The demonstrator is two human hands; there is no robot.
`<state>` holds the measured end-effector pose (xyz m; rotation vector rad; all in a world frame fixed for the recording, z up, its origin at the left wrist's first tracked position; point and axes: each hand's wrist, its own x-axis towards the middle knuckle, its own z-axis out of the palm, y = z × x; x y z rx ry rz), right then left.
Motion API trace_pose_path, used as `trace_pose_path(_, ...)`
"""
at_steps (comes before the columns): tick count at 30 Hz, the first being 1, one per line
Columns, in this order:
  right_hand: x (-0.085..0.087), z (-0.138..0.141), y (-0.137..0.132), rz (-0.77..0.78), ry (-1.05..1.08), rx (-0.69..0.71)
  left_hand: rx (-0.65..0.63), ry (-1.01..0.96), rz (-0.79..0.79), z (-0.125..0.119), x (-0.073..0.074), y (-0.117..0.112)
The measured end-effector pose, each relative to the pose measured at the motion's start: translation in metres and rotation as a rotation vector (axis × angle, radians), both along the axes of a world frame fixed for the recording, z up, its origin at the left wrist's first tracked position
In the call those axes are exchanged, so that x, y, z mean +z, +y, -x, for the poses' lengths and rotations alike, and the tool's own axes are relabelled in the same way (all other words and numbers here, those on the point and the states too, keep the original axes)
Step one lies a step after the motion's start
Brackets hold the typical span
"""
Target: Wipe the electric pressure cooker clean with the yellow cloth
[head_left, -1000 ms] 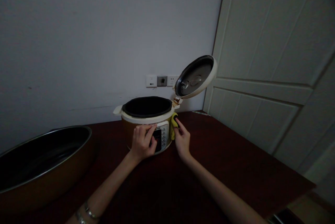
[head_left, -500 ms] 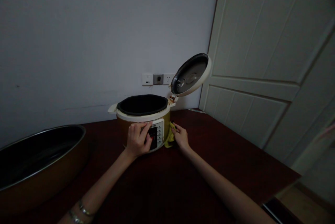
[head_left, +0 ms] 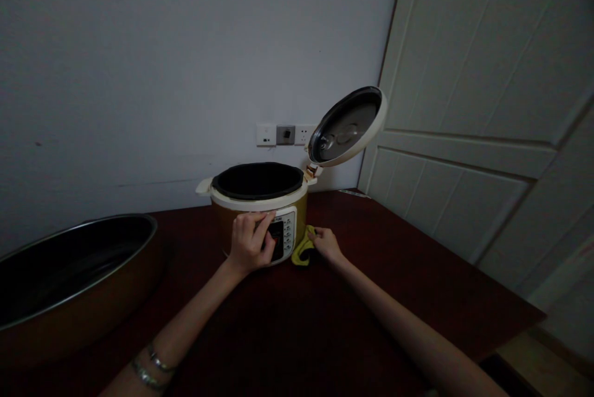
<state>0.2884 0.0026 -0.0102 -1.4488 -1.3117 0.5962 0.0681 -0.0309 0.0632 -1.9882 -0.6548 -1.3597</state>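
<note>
Multicooker [head_left: 257,204], gold body with white rim, upright on dark red counter [head_left: 413,261], near wall [head_left: 162,63]. Lid [head_left: 348,131] raised, hinged on the right side, tilted up; dark inner pot [head_left: 258,182] in place, inside too dark to read. Left hand [head_left: 249,241] at cooker front, fingers half curled, index along top of control panel [head_left: 288,233], thumb apart over the display; no object in its grasp. Right hand [head_left: 327,245] pinches a yellow-green cloth [head_left: 301,248] between thumb and fingers; cloth bunched at lower right of cooker, next to the body, its lower end down at counter level. Two bracelets [head_left: 147,377] on left wrist. Big brown pan [head_left: 97,304], dark inside, on counter at far left, apart from cooker. Wall plates [head_left: 266,135] behind cooker; white paneled door [head_left: 468,75] at right.
</note>
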Motion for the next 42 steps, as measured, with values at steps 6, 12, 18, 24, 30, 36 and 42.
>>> trace_pose_path(6, 0.034, -0.006, 0.012, -0.053, -0.043, -0.004, 0.010, 0.010, -0.020, -0.001, 0.002, -0.002)
trace_pose_path(12, 0.032, -0.005, 0.022, 0.006, -0.084, -0.059, 0.014, 0.011, 0.012, 0.000, 0.001, -0.003)
trace_pose_path(18, 0.010, 0.007, -0.013, 0.026, -0.038, 0.023, 0.001, -0.002, 0.004, 0.001, -0.002, 0.000)
trace_pose_path(24, 0.072, 0.002, -0.002, -0.297, -0.298, -0.027, -0.002, 0.001, 0.028, 0.001, -0.002, -0.001)
trace_pose_path(30, 0.055, 0.000, 0.013, -0.098, -0.377, -0.056, -0.002, 0.005, 0.026, 0.000, -0.001, -0.003)
trace_pose_path(36, 0.049, 0.010, -0.022, -0.177, -0.345, 0.017, 0.009, -0.004, -0.001, 0.000, -0.001, 0.000)
trace_pose_path(42, 0.097, 0.014, -0.020, -0.385, -0.352, -0.092, 0.019, 0.007, 0.000, 0.000, -0.001, -0.002)
